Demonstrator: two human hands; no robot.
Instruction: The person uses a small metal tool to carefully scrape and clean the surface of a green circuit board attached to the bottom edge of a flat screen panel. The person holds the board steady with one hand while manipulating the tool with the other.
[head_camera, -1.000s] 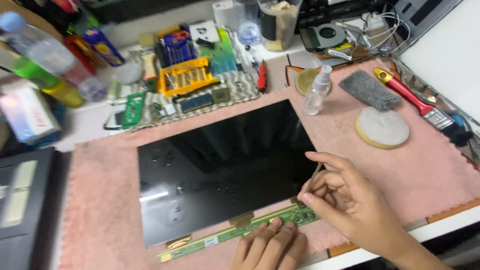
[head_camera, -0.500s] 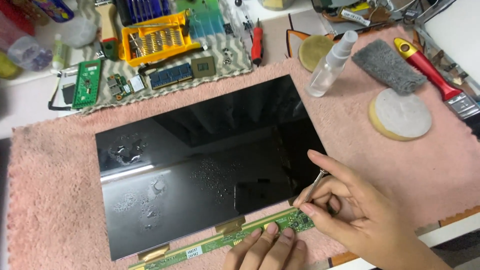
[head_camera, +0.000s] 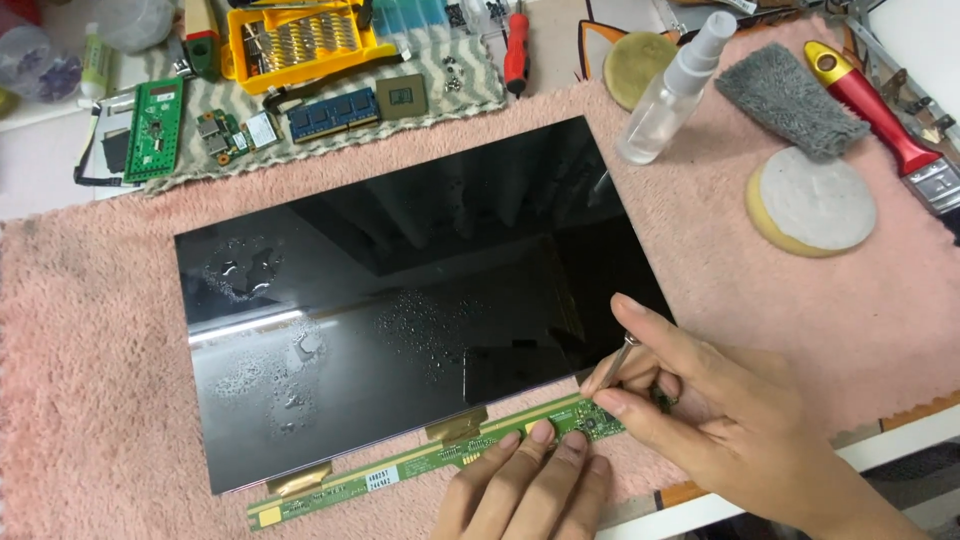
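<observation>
At the lower right of the frame, the right hand (head_camera: 720, 420) pinched a thin metal tool (head_camera: 622, 352) against the green circuit strip (head_camera: 440, 462) while the left hand (head_camera: 530, 485) lay flat with its fingers pressing the strip beside the dark screen panel (head_camera: 400, 290); the work seemed mid-step, calling next for a steady, light touch.

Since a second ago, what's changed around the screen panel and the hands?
Mostly the camera tipped down; bottles at left left view. The right hand keeps its thin metal tool at the green circuit strip. The left hand still presses the strip. The screen panel stays on the pink towel.
</observation>
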